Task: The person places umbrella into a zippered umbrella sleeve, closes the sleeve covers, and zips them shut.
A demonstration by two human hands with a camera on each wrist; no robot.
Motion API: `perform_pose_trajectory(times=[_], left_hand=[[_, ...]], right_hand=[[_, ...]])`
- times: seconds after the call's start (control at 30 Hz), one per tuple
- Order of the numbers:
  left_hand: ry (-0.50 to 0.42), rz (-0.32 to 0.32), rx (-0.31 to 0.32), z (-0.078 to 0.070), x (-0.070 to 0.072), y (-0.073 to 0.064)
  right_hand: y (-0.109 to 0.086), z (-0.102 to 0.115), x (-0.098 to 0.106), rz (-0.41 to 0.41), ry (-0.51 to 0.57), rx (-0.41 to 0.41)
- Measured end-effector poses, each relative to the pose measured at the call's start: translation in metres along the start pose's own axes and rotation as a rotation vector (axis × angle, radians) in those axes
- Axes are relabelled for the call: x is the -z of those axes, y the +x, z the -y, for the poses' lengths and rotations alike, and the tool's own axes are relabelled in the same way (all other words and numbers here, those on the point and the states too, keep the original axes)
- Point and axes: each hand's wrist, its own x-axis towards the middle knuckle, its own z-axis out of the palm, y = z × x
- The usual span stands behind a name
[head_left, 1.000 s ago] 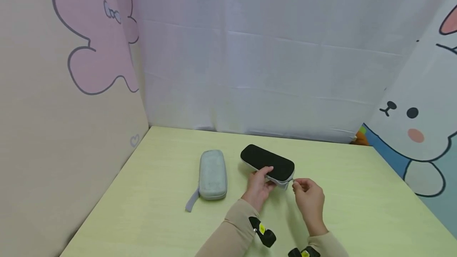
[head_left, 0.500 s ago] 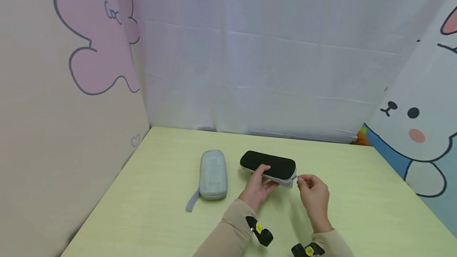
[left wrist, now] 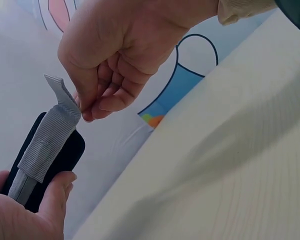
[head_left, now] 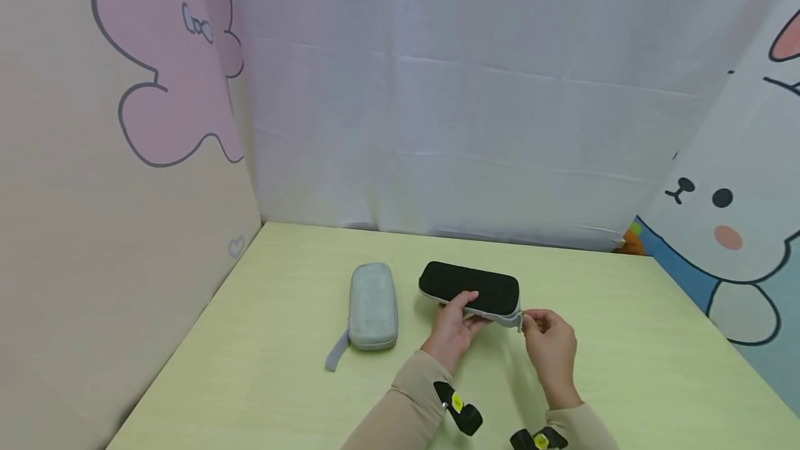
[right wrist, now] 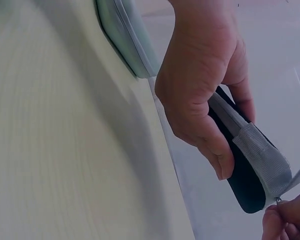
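Note:
A black zip case [head_left: 469,285] with a grey zipper band is held above the table in the head view. My left hand [head_left: 451,335] grips it from the near side, thumb on the black face and fingers underneath. At the case's right end my right hand [head_left: 551,353] pinches the small zipper pull [right wrist: 278,199]. In the left wrist view a ribbed grey fabric tab [left wrist: 50,142] covers part of that end, its loose tip sticking up near the right fingertips. What lies inside the case is hidden.
A pale grey-green zip case [head_left: 373,305] with a grey strap [head_left: 337,351] lies on the light wooden table [head_left: 262,339], left of the hands. A white curtain [head_left: 437,123] hangs behind the table, with cartoon-printed walls on both sides.
The black case has turned to lie more nearly crosswise, its left end dropping slightly toward me. My right hand has shifted a little to the right, still pinching the zipper pull.

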Motion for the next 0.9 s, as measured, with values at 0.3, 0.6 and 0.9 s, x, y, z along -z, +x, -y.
perform_pose_trajectory(times=[0.3, 0.6, 0.9], left_hand=[[-0.064, -0.019, -0.042, 0.001, -0.004, -0.003], [-0.088, -0.028, -0.080, 0.003, -0.006, -0.004], [-0.114, -0.030, -0.096, 0.005, -0.007, -0.005]], right_hand=[[-0.003, 0.003, -0.004, -0.012, 0.010, 0.013], [-0.009, 0.005, -0.008, -0.015, 0.020, 0.037], [-0.017, 0.010, -0.014, -0.013, 0.045, 0.061]])
